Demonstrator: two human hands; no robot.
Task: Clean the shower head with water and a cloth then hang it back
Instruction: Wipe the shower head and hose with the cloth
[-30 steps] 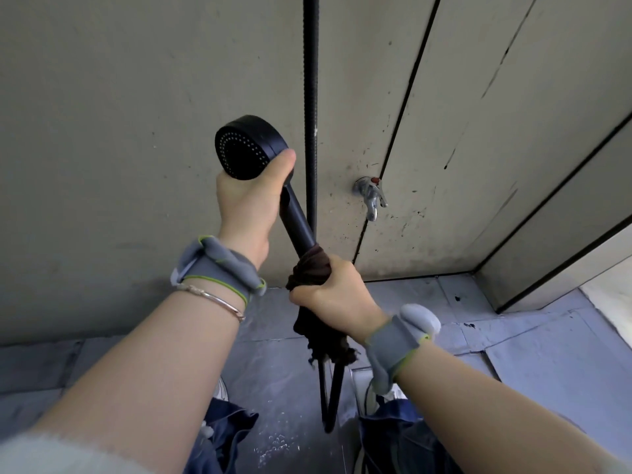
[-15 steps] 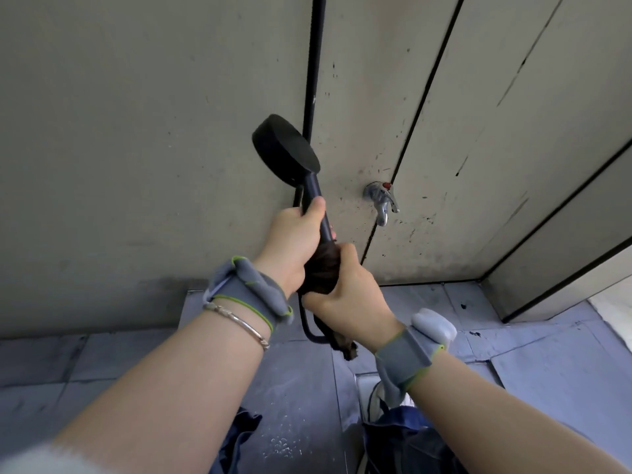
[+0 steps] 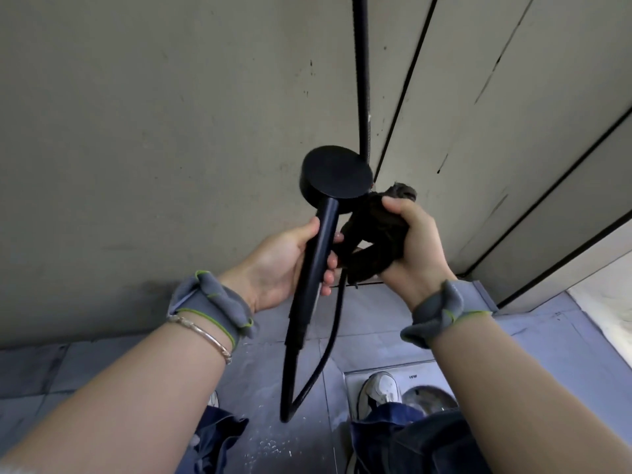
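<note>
Shower head (image 3: pixel 336 177) held up at centre frame, flat black back toward the camera, spray face turned away toward the wall (image 3: pixel 154 131). Left hand (image 3: pixel 290 265) wrapped around the slim black handle about midway down, thumb on the near side, fingers curled behind. Right hand (image 3: pixel 412 248) at three o'clock from the handle, clenched shut on a bunched dark cloth (image 3: pixel 374 234) pressed in beside the neck and under the rim of the disc; cannot tell whether cloth actually touches the spray face, hidden from here.

Looks rigid and light, probably plastic or thin metal, smooth and likely slick when wet, so best gripped on the handle rather than the disc. Cloth soft, shapeless, easy to mould around the neck. Hose (image 3: pixel 321 357) leaves the handle's lower end at six o'clock, loops down and back up behind the hands; springy-looking, likely to tug and twist the head if turned far.

Wall close at twelve o'clock, just beyond the disc. Dark vertical rail (image 3: pixel 361 80) directly above the head running out of frame at twelve; holder not in view. Tiled floor (image 3: pixel 376 319) open at six o'clock, shoes (image 3: pixel 381 388) and a round drain fitting (image 3: pixel 429 398) at five. Free room mostly toward nine o'clock and toward the body; little clearance toward the wall
</note>
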